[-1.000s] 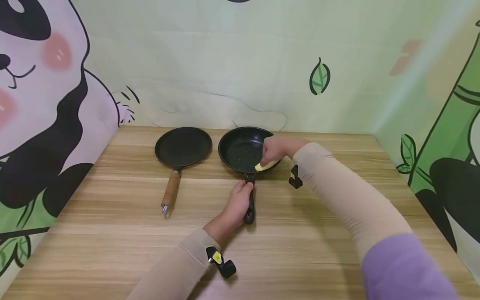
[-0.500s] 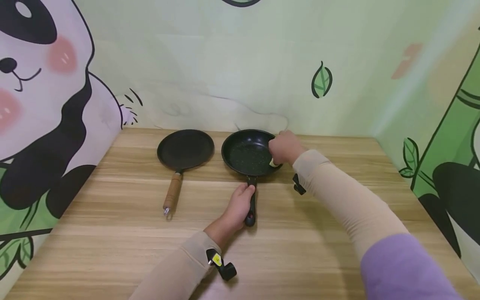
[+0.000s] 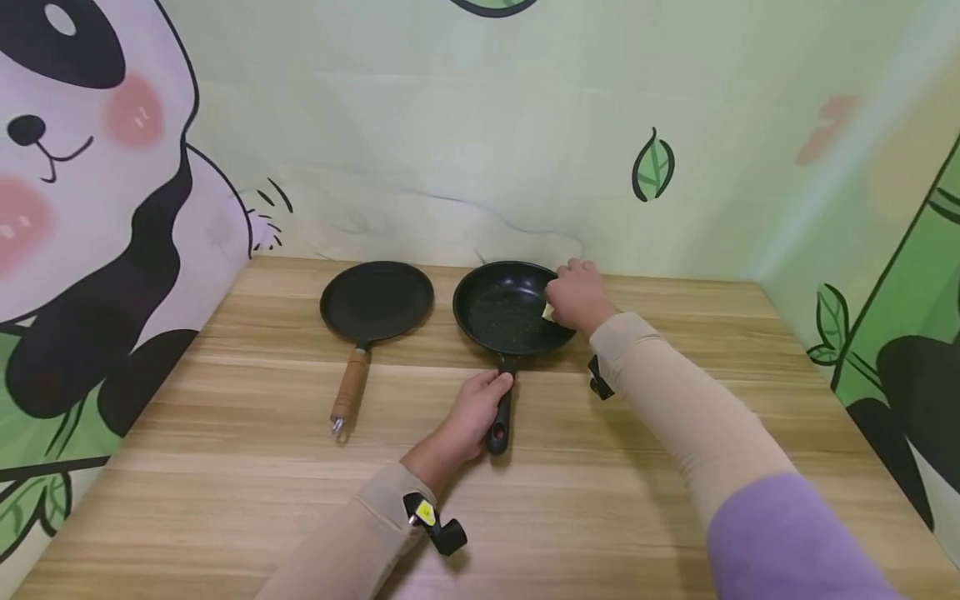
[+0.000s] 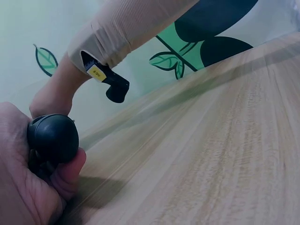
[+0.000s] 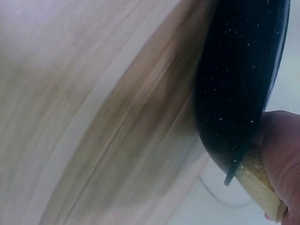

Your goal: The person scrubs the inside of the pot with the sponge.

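A black speckled frying pan sits toward the back of the table. My left hand grips its black handle; in the left wrist view the rounded handle end pokes out between palm and fingers. Over the pan's right rim, my right hand holds a pale yellow sponge, mostly hidden under the fingers in the head view. From the right wrist, the sponge shows at the pan's edge, pinched by the hand, and the pan's speckled outer wall fills the upper right.
Left of the frying pan lies a flat black griddle pan with a wooden handle. The wood-grain table ends at a pale green wall with panda and leaf drawings. Each wrist wears a small black camera.
My right hand has moved with the sponge from the pan's lower right inside up along its right rim. The left hand keeps its hold on the handle. The head view has shifted slightly.
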Demonstrator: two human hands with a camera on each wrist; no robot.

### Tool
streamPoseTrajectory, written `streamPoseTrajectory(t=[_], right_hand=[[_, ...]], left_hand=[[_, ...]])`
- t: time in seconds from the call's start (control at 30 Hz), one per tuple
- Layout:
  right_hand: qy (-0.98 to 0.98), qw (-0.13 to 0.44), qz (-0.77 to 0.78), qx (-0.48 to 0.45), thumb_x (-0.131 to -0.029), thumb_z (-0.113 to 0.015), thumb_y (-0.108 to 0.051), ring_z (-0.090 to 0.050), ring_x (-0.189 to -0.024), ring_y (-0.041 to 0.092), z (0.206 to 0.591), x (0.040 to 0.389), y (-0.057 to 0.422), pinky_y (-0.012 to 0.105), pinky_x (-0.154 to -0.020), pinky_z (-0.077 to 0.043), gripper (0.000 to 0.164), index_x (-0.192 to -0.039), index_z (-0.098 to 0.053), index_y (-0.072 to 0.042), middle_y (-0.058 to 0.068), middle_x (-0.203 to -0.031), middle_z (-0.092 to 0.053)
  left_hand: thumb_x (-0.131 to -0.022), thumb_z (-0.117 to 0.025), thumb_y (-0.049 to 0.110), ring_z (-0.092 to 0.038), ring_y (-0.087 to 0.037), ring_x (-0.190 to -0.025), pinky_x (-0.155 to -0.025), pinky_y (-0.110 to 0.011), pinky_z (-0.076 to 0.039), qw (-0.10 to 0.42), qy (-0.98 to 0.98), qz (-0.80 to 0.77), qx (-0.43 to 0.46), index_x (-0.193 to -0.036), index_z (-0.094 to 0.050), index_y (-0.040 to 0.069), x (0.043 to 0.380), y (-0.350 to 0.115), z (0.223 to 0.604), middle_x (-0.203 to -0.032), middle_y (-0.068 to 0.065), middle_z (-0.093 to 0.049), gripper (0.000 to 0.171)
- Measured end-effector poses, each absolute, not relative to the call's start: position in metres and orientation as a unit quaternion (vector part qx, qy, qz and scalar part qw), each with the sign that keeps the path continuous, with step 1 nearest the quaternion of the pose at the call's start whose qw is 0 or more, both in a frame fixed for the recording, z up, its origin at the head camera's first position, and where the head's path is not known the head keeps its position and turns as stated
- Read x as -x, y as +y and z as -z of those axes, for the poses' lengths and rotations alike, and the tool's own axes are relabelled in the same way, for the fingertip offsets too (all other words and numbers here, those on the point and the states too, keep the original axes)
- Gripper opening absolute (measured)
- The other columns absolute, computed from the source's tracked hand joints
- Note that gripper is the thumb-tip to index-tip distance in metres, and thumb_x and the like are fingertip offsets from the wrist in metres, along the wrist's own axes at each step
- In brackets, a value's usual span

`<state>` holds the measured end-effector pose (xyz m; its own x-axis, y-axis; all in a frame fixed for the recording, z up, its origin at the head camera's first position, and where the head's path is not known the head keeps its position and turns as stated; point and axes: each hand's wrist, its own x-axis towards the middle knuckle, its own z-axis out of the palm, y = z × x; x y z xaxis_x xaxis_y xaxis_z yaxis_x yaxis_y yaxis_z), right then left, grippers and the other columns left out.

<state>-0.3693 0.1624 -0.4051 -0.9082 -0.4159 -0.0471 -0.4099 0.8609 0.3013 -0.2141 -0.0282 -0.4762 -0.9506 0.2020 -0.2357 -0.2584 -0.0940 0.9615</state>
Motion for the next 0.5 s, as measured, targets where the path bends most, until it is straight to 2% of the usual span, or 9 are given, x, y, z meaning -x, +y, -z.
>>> streamPoseTrajectory(t=[0.1, 0.17, 0.33, 0.5], right_hand=[[-0.965, 0.022, 0.153, -0.211, -0.090, -0.072, -0.024, -0.049, -0.106, 0.034, 0.407, 0.373, 0.162, 0.050, -0.095, -0.038, 0.015, -0.103, -0.077, -0.019, 0.013, -0.112, -0.063], [-0.965, 0.036, 0.148, -0.211, -0.089, -0.073, -0.025, -0.049, -0.109, 0.035, 0.410, 0.376, 0.163, 0.051, -0.096, -0.038, 0.024, -0.112, -0.074, -0.017, 0.014, -0.115, -0.063], [-0.963, 0.081, 0.134, -0.218, -0.088, -0.078, -0.033, -0.049, -0.116, 0.037, 0.418, 0.382, 0.165, 0.051, -0.098, -0.038, 0.051, -0.129, -0.063, -0.006, 0.017, -0.123, -0.061], [-0.961, 0.107, 0.133, -0.216, -0.090, -0.076, -0.037, -0.048, -0.118, 0.037, 0.428, 0.388, 0.168, 0.051, -0.100, -0.037, 0.062, -0.135, -0.057, 0.002, 0.020, -0.126, -0.058]], left_hand=[[-0.107, -0.049, 0.025, -0.048, -0.019, -0.088, -0.067, -0.025, -0.042, 0.163, 0.653, -0.739, 0.020, -0.126, -0.059, -0.007, 0.215, -0.030, 0.476, -0.103, -0.009, -0.051, 0.038], [-0.107, -0.049, 0.025, -0.048, -0.020, -0.088, -0.066, -0.026, -0.042, 0.166, 0.654, -0.738, 0.019, -0.126, -0.059, -0.007, 0.215, -0.030, 0.476, -0.104, -0.009, -0.051, 0.038], [-0.106, -0.051, 0.023, -0.047, -0.019, -0.091, -0.074, -0.026, -0.041, 0.163, 0.651, -0.741, 0.016, -0.123, -0.060, -0.008, 0.217, -0.030, 0.476, -0.103, -0.009, -0.051, 0.036], [-0.106, -0.051, 0.021, -0.047, -0.019, -0.090, -0.076, -0.027, -0.040, 0.168, 0.646, -0.745, 0.013, -0.121, -0.059, -0.009, 0.218, -0.032, 0.477, -0.102, -0.009, -0.052, 0.034]])
